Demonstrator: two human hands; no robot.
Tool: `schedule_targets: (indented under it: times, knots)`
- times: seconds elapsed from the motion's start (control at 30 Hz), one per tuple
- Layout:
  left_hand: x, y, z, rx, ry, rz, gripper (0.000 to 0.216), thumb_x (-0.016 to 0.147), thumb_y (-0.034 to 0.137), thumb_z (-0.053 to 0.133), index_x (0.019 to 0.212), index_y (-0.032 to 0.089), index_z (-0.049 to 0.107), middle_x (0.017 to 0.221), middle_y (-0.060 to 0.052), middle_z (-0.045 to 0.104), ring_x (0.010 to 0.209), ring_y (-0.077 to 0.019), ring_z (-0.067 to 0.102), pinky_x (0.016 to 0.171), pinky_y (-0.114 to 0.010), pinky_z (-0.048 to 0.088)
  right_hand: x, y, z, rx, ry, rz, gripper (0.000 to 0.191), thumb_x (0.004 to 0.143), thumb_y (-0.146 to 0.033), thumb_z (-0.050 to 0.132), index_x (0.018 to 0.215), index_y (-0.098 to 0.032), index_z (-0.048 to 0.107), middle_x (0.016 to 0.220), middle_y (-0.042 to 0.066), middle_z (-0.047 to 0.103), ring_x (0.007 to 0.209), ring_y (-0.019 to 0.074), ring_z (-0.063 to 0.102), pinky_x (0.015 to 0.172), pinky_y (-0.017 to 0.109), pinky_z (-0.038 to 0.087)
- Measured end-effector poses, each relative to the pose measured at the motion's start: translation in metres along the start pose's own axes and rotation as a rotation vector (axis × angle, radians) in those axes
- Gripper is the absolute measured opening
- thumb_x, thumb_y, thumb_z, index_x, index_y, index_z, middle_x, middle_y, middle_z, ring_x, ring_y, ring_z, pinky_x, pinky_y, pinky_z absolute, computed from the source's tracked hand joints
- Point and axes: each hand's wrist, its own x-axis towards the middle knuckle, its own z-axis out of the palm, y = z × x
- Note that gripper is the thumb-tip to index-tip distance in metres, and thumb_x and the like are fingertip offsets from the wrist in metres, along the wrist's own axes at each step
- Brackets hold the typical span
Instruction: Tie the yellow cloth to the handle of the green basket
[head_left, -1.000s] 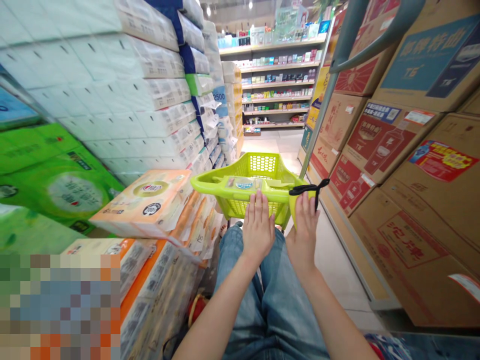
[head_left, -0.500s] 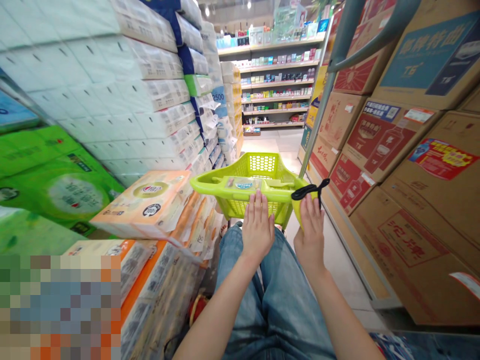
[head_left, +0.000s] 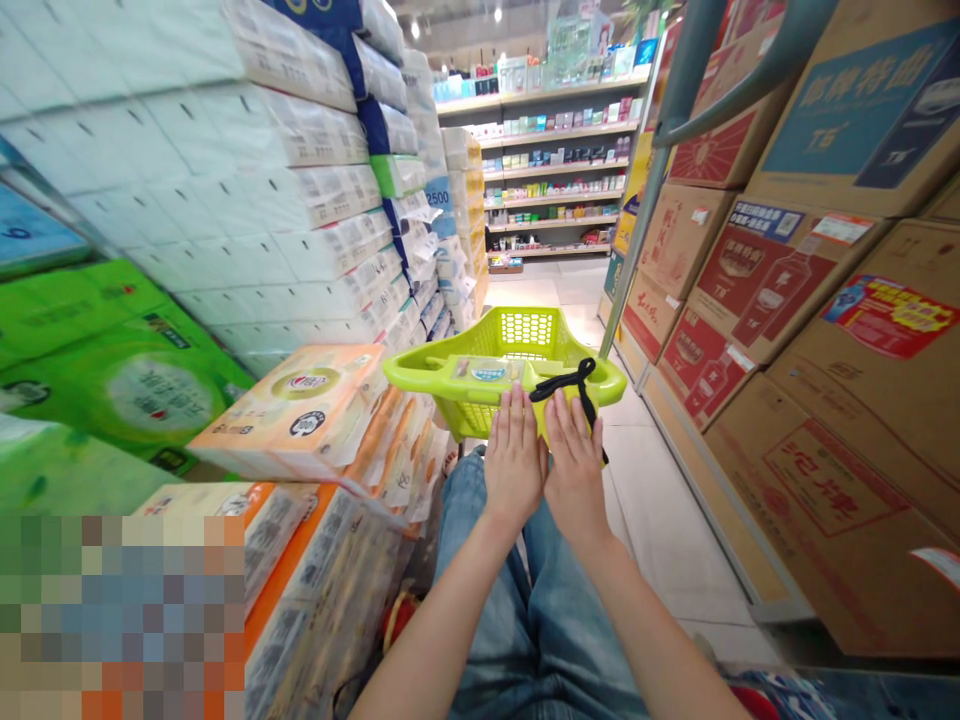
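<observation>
A lime-green shopping cart [head_left: 442,372] with a plastic basket stands right before me. My left hand [head_left: 514,450] has its fingers stretched out, back of the hand up, their tips at the cart's handle bar. Whether it bears on the bar I cannot tell. Close beside it, my right hand [head_left: 576,472] keeps a flat yellow item with a black cord [head_left: 559,383] under its fingers, in front of the handle. Most of that item is covered by the hand, so its kind is unclear. The two hands nearly touch at the thumbs.
Stacks of packaged tissue [head_left: 292,395] line the left side. Cardboard cartons [head_left: 795,480] are piled on the right, with a grey metal post [head_left: 637,240] beside them. Shelves of small goods [head_left: 555,170] close off the far end. Pale floor tiles [head_left: 645,500] run along the aisle.
My right hand has moved left, carrying the yellow item and black cord from the handle's right end to beside my left hand. The left hand has hardly moved.
</observation>
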Motion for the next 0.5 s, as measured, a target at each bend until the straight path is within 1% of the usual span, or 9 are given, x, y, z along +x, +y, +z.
schedule_targets:
  times: [0.1, 0.2, 0.27, 0.37, 0.43, 0.5]
  knots:
    - [0.000, 0.001, 0.000, -0.026, 0.011, -0.006, 0.067, 0.099, 0.023, 0.038, 0.157, 0.008, 0.008, 0.161, -0.021, 0.025, 0.152, -0.0276, 0.013, 0.117, -0.049, 0.035, -0.004, 0.021, -0.014, -0.014, 0.023, -0.006, 0.072, 0.091, -0.005, 0.030, 0.159, -0.024, 0.013, 0.157, 0.011, 0.039, 0.152, 0.0180, 0.016, 0.122, 0.054, 0.017]
    - [0.000, 0.002, 0.001, -0.043, 0.016, -0.015, 0.067, 0.100, 0.025, 0.039, 0.157, 0.009, 0.006, 0.161, -0.020, 0.023, 0.152, -0.0269, 0.013, 0.118, -0.049, 0.033, -0.004, 0.039, -0.027, 0.005, 0.087, 0.083, 0.079, 0.084, 0.000, 0.028, 0.159, -0.023, 0.012, 0.161, 0.012, 0.031, 0.153, 0.0200, 0.014, 0.121, 0.057, 0.019]
    - [0.000, 0.003, 0.002, -0.046, 0.022, -0.018, 0.068, 0.100, 0.026, 0.039, 0.157, 0.009, 0.005, 0.162, -0.020, 0.023, 0.152, -0.0269, 0.014, 0.118, -0.049, 0.033, 0.000, 0.044, -0.031, 0.020, 0.124, 0.153, 0.083, 0.080, 0.001, 0.027, 0.159, -0.021, 0.013, 0.163, 0.012, 0.026, 0.153, 0.0207, 0.014, 0.120, 0.057, 0.021]
    - [0.000, 0.003, 0.003, -0.034, 0.031, -0.020, 0.069, 0.100, 0.026, 0.039, 0.157, 0.008, 0.005, 0.161, -0.021, 0.023, 0.152, -0.0271, 0.014, 0.118, -0.048, 0.034, 0.004, 0.034, -0.024, 0.001, 0.133, 0.209, 0.081, 0.082, -0.001, 0.028, 0.159, -0.020, 0.011, 0.163, 0.013, 0.025, 0.153, 0.0215, 0.012, 0.120, 0.059, 0.019]
    - [0.000, 0.003, 0.003, -0.023, 0.033, -0.019, 0.069, 0.100, 0.026, 0.040, 0.157, 0.007, 0.006, 0.161, -0.021, 0.024, 0.151, -0.0274, 0.013, 0.117, -0.048, 0.034, 0.006, 0.019, -0.014, -0.029, 0.125, 0.205, 0.075, 0.087, -0.005, 0.029, 0.159, -0.019, 0.009, 0.162, 0.014, 0.026, 0.153, 0.0218, 0.010, 0.120, 0.060, 0.016]
    - [0.000, 0.002, 0.003, -0.010, 0.029, -0.013, 0.067, 0.100, 0.024, 0.039, 0.157, 0.008, 0.008, 0.161, -0.021, 0.026, 0.151, -0.0274, 0.014, 0.117, -0.048, 0.035, 0.007, 0.004, -0.004, -0.047, 0.100, 0.171, 0.071, 0.092, -0.010, 0.031, 0.159, -0.020, 0.010, 0.161, 0.014, 0.030, 0.153, 0.0215, 0.012, 0.121, 0.059, 0.014]
